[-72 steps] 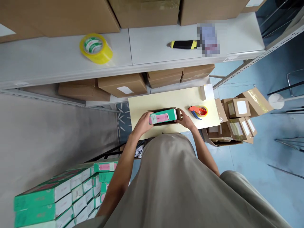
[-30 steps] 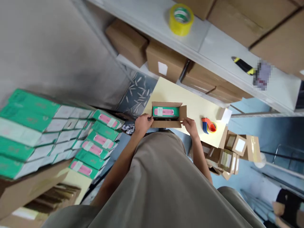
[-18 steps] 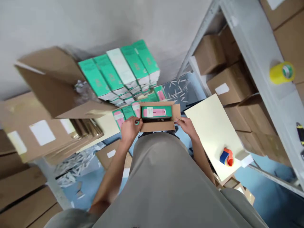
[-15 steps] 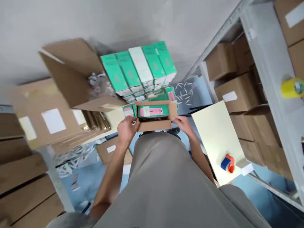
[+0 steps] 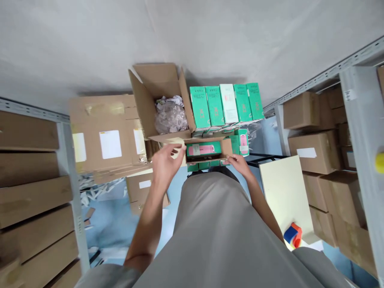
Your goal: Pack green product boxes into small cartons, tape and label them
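Observation:
A small open cardboard box (image 5: 207, 161) sits in front of my body, its flaps standing out. Inside lies a green box with a pink bottle printed on it (image 5: 207, 149). At the left end of the cardboard box, my left hand (image 5: 166, 164) has its thumb and forefinger closed together on the edge. The fingers of my right hand (image 5: 239, 164) pinch the near right corner. Just behind stands a row of upright green boxes (image 5: 214, 106), one of them white (image 5: 229, 103). Another green box with a pink picture (image 5: 243, 143) is beyond the right flap.
A large open carton (image 5: 156, 76) holds crumpled clear plastic wrap (image 5: 171, 116). Flattened cardboard (image 5: 102, 116) leans at the left. A tape dispenser (image 5: 293, 235) lies on a pale board (image 5: 282, 192) at right. Shelves with brown cartons (image 5: 303, 110) flank both sides.
The view has swung so the scene sits further right and more level. My left hand has changed its hold at the left end of the cardboard box; my right hand remains at its right corner.

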A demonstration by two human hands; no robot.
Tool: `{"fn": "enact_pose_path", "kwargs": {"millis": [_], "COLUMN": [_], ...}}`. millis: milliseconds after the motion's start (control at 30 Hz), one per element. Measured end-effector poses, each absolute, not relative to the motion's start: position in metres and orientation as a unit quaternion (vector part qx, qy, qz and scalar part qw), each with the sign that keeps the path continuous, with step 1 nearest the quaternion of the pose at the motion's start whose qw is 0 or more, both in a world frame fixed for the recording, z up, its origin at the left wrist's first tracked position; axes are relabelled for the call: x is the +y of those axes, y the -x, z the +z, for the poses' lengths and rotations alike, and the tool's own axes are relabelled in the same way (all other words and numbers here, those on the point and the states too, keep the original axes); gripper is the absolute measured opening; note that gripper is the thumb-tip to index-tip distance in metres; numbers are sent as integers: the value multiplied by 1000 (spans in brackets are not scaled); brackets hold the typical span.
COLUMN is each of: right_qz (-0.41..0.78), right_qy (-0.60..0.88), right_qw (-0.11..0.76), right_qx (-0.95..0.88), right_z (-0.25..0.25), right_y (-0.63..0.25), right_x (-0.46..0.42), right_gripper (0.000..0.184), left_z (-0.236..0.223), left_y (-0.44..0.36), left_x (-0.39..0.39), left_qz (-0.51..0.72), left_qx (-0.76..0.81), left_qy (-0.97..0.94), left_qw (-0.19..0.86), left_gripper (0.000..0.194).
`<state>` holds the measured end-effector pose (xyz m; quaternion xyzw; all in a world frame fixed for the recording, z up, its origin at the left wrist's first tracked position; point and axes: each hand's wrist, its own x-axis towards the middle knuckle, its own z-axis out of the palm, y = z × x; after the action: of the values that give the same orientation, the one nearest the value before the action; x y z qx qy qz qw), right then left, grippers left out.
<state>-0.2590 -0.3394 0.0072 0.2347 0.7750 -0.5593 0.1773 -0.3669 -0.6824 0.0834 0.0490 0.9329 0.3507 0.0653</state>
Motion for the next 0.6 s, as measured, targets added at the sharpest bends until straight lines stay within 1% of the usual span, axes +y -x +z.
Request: {"fn": "enact_pose_path", "kwargs": {"millis": [67, 133, 233, 333, 433, 600], "right_qz": [-552, -545, -532, -513, -480, -441], "right_qy": [-234, -239, -244, -254, -272, -291], "right_qw": [180, 175, 162, 146, 116, 87], "right_qx": [780, 784, 794, 807, 826, 845], "right_z": [10, 11, 9, 5, 2, -2], "right_y": [258, 258, 258, 257, 252, 240], "right_x": [-341, -343, -348, -355, -364, -379], "right_gripper": [58, 59, 58, 55, 53, 52], "left_z": [100, 98, 62, 13, -22, -52], "left_y": [411, 473, 575, 648, 676, 677], "left_x": [-687, -684, -664, -636, -617, -613], "left_qz": [339, 294, 202, 108, 41, 20], "left_qx": [938, 951, 968, 970, 951, 936], "left_qy": [-68, -91, -111, -117, -132, -169], "left_qw": [22, 34, 98, 186, 278, 309], "left_gripper": [39, 38, 43, 60, 66, 75]}}
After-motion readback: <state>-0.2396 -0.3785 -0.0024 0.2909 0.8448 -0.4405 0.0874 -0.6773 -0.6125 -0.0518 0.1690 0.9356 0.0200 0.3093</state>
